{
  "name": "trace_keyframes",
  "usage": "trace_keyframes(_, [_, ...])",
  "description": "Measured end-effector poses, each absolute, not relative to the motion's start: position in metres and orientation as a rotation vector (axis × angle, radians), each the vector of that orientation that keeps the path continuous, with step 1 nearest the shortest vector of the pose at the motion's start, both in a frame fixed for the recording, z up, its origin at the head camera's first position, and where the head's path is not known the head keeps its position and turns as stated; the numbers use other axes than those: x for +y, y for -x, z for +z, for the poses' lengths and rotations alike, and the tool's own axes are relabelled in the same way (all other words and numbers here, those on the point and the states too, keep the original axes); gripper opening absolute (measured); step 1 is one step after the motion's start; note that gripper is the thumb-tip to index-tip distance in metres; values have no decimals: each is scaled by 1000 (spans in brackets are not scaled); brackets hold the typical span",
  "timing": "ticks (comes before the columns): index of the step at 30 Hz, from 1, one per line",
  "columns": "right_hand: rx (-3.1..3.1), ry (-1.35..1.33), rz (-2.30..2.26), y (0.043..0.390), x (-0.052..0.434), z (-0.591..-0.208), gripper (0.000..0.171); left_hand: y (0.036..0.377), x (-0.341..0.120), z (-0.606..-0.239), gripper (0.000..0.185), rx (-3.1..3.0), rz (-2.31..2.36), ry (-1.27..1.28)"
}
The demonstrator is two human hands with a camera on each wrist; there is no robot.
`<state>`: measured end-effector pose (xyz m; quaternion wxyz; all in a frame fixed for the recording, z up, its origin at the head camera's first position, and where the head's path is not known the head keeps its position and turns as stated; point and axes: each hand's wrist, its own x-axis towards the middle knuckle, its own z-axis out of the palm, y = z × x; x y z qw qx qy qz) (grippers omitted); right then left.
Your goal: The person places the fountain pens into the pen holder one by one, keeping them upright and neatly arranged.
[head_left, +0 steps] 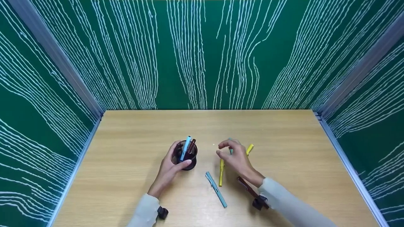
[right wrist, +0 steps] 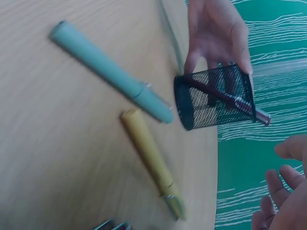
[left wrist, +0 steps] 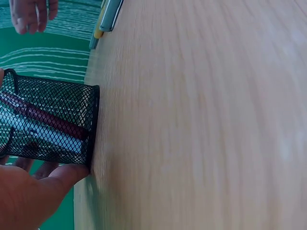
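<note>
We see left hand (head_left: pixel 166 171) gripping mesh pen cup (head_left: pixel 186 156) mid-tabletop (head_left: pixel 132 151). Right hand (head_left: pixel 235 159) hovers empty, fingers loosely curled, over yellow pen (head_left: pixel 221 171); blue pen (head_left: pixel 216 189) lies nearer.

Looks like you're sat at some kind of test booth or recording setup rather than a real office: a plain wooden worktop (head_left: pixel 132 132) boxed in on three sides by green panels (head_left: pixel 195 53) with wavy white lines, grey strips (head_left: pixel 55 56) in the corners, just pens (head_left: pixel 216 189) and a mesh pen cup (head_left: pixel 186 156).
</note>
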<state>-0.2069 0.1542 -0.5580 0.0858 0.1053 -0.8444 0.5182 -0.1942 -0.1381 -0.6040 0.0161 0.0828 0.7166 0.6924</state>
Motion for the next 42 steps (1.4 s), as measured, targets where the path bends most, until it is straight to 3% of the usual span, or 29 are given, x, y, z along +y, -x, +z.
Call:
trace_keyframes(24, [-2657, -263, 1460, 160, 196, -582, 20, 195, -139, -602, 89, 2216, 2172, -280])
trace_keyframes(42, [-2719, 2, 1499, 124, 217, -597, 19, 194, -139, -600, 89, 2238, 2132, -247])
